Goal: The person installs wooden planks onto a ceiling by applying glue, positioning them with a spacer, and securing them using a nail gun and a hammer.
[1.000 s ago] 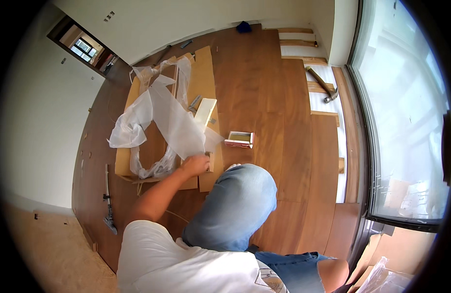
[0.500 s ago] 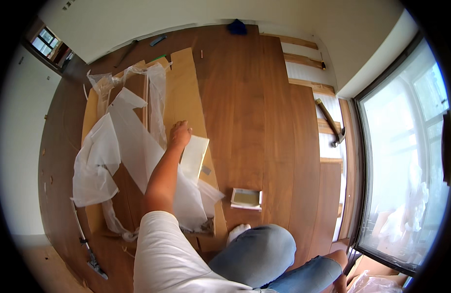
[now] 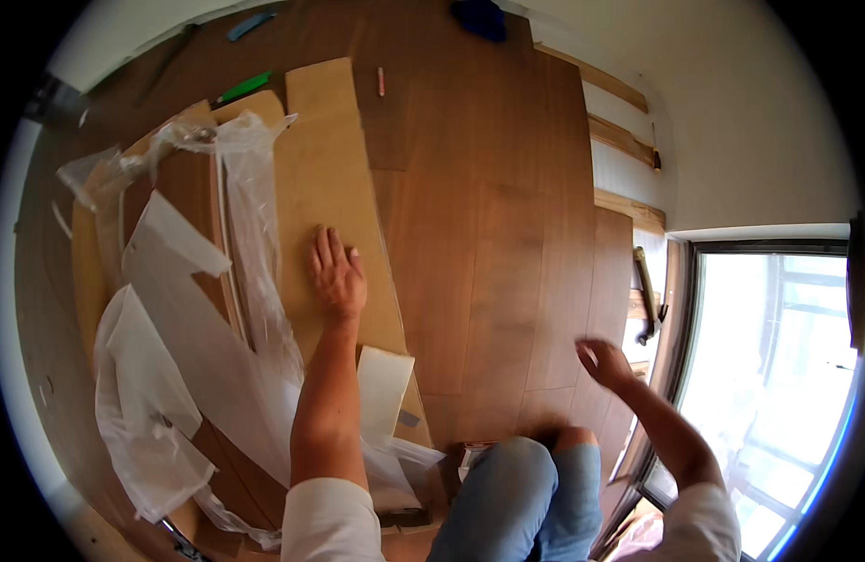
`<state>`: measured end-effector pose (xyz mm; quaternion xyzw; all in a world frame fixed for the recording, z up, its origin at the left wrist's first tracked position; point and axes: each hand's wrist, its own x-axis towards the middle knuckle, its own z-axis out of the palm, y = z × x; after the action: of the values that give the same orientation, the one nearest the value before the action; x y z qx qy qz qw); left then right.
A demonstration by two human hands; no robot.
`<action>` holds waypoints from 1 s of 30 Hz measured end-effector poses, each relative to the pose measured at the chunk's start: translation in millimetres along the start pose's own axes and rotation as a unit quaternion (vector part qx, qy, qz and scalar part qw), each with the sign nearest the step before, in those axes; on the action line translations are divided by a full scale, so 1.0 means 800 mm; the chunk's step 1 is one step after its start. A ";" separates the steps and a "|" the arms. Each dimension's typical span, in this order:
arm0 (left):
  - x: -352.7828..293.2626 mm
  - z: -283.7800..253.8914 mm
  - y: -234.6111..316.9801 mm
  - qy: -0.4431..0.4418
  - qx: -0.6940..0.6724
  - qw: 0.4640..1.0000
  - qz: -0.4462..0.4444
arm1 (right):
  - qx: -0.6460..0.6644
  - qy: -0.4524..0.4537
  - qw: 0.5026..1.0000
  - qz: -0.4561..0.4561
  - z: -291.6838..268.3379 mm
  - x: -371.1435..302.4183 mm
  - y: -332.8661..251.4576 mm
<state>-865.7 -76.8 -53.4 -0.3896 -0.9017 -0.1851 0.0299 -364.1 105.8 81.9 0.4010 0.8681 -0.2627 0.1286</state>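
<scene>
My left hand lies flat, fingers stretched, on the brown cardboard flap of an opened long carton. Nothing is held in it. My right hand is over the floor at the right, short of the hammer; its fingers are loosely bent with a gap and appear to hold nothing. Inside the carton, brown wood planks show under clear plastic film and crumpled white foam sheeting. A white sheet rests on the flap near my left forearm.
Brown floorboards stop on the right at exposed wooden battens beside a glazed door. A green tool, a blue object, a small red-and-white stick and a dark blue cloth lie at the far side.
My right hand has come into view at the right. My left hand has flattened on the flap. The view has shifted, and my knees now mostly cover the small framed box on the floor.
</scene>
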 end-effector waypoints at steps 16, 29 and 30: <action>0.036 0.000 0.016 -0.135 0.042 0.989 -0.049 | -0.206 0.426 0.881 -0.013 -0.207 0.873 -0.168; 0.453 -0.066 -0.050 0.094 0.053 0.991 -0.084 | -0.121 0.406 0.906 0.013 -0.207 0.914 -0.133; 0.498 -0.049 -0.065 0.097 0.067 0.987 -0.105 | -0.116 0.404 0.907 0.010 -0.207 0.914 -0.138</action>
<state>-1183.0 152.0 45.8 -0.2703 -0.9408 -0.1629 0.1237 -922.2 598.2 -59.0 0.4638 0.8661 0.0259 -0.1844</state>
